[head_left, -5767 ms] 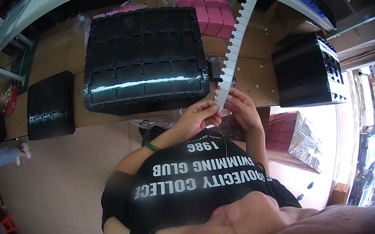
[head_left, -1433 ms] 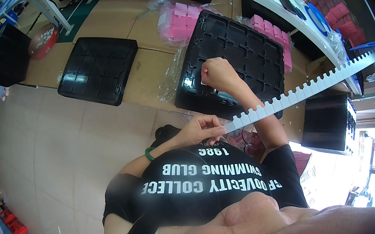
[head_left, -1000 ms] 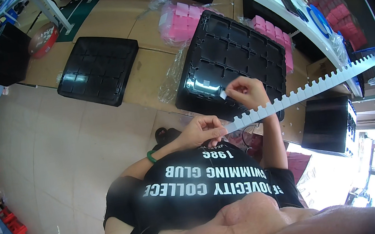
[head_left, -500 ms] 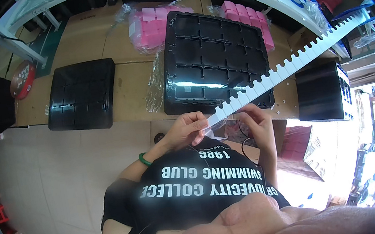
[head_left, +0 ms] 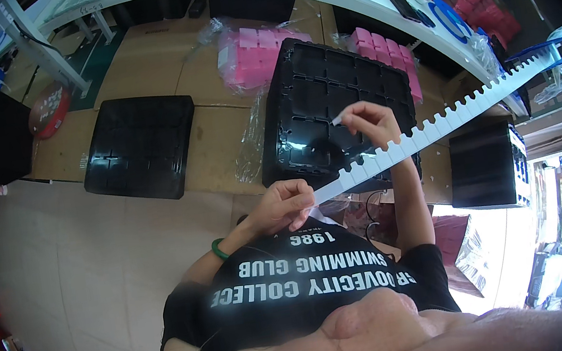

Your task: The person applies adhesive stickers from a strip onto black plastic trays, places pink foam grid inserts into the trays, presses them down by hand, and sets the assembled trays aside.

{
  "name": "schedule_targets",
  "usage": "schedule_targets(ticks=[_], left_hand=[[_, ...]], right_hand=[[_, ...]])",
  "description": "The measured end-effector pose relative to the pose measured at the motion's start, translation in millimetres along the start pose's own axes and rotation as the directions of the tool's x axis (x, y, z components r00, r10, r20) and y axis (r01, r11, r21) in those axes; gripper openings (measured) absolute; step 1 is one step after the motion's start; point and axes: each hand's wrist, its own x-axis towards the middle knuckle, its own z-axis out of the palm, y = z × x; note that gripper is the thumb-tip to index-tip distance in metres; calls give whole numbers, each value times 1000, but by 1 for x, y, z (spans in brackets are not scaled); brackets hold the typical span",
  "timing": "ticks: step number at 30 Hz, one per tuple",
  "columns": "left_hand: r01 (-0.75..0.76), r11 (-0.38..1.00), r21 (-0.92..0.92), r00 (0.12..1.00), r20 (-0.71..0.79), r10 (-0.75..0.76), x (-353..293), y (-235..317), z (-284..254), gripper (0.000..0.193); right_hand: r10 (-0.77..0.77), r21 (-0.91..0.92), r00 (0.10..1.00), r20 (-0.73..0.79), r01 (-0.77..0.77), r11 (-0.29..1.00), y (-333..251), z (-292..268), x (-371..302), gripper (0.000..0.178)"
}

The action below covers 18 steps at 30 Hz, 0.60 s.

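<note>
Right hand [head_left: 373, 122] pinches a small white piece [head_left: 337, 121] over a black compartmented tray [head_left: 353, 74]. Nearer the body, the curled left hand [head_left: 285, 204] clamps a notched white strip [head_left: 428, 136].

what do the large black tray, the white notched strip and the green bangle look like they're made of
Large black tray: probably moulded plastic, glossy, judging by sharp reflections and raised ribs.
White notched strip: perhaps coated paper or thin plastic; it looks flat, thin and smooth.
Green bangle: stone, glass or plastic; only a smooth, rounded band shows.
</note>
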Motion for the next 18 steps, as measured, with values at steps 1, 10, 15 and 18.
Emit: schedule_targets(ticks=[1, 10, 15, 18], left_hand=[[-12, 999, 45, 1000, -6, 12, 0, 0, 0, 11], [-71, 989, 128, 983, -157, 91, 11, -23, 8, 10], [-97, 991, 92, 961, -251, 117, 18, -33, 11, 10], [-99, 989, 107, 954, -271, 125, 24, -34, 10, 11]], right_hand=[[-23, -113, 1000, -7, 22, 993, -5, -5, 26, 15], [-143, -700, 987, 74, 154, 697, 63, -25, 203, 22], [-137, -694, 983, 121, 183, 697, 67, -25, 217, 20], [-128, -673, 984, 123, 178, 718, 68, -29, 222, 20]])
